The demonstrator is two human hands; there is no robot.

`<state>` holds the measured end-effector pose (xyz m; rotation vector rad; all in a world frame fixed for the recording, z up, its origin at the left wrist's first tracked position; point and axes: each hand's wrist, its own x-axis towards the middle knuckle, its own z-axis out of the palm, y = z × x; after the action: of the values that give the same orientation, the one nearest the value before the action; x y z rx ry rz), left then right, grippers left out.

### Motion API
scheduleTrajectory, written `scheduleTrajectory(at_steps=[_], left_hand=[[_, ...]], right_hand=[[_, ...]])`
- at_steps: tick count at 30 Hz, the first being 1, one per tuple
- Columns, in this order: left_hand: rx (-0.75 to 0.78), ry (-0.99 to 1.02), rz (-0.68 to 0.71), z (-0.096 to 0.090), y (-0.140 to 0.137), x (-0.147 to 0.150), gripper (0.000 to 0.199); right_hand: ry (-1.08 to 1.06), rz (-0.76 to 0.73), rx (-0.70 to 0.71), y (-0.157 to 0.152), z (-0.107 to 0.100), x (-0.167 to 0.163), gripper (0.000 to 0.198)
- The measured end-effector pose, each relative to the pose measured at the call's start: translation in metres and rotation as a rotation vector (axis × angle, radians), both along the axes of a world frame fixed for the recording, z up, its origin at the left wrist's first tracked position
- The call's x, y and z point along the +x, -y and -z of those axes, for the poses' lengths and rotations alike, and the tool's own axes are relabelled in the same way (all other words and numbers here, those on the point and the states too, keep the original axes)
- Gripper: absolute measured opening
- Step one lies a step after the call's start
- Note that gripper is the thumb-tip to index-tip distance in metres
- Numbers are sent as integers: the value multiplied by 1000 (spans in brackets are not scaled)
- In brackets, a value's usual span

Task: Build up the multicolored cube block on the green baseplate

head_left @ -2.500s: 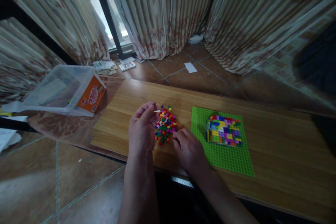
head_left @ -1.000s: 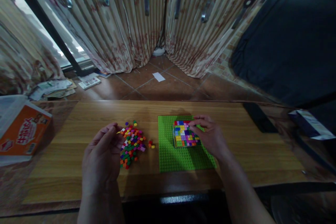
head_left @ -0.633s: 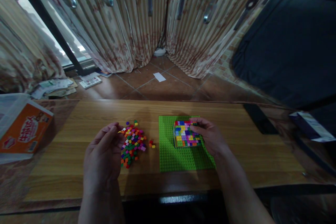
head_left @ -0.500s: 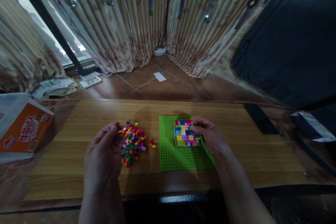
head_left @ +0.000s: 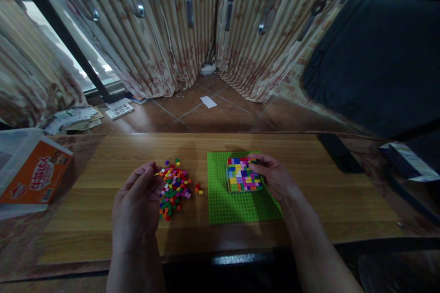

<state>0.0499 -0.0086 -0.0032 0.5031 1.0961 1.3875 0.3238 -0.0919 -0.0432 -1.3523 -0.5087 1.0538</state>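
A green studded baseplate [head_left: 220,208] lies on the wooden table, and on it stands a block of multicoloured toy bricks [head_left: 239,176]. My right hand [head_left: 273,176] is closed at the block's right side, with fingers and thumb on its upper right part; some of the bricks there are hidden. Left of the plate is a loose pile of small coloured bricks [head_left: 177,185]. My left hand [head_left: 139,197] hovers at the pile's left edge, thumb and forefinger pinched together. Whether a small brick sits in that pinch I cannot tell.
A few loose bricks [head_left: 198,189] lie between pile and plate. A dark flat phone-like object [head_left: 338,153] rests at the table's right. An orange-labelled plastic box [head_left: 34,174] stands at the left. Beyond the table are papers [head_left: 74,119] on the floor and striped curtains [head_left: 165,46].
The view has shifted slightly. Both hands, the brick block and the pile keep nearly the same places relative to each other.
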Motion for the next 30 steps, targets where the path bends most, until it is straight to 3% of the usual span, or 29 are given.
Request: scheduleTrajectory(at_steps=[8, 13, 21, 26, 30], left_hand=[[7, 12, 17, 1, 0, -4, 17], [16, 24, -13, -2, 1, -3, 19], [42, 42, 0, -6, 5, -3, 24], [43, 67, -3, -7, 6, -4, 23], [50, 71, 20, -7, 7, -5, 24]], right_hand=[[70, 264, 132, -2, -14, 9, 21], [123, 266, 228, 1, -32, -8, 12], [274, 13, 252, 12, -48, -53, 8], [648, -265, 201, 15, -47, -94, 9], [888, -412, 198, 10, -29, -121, 18]])
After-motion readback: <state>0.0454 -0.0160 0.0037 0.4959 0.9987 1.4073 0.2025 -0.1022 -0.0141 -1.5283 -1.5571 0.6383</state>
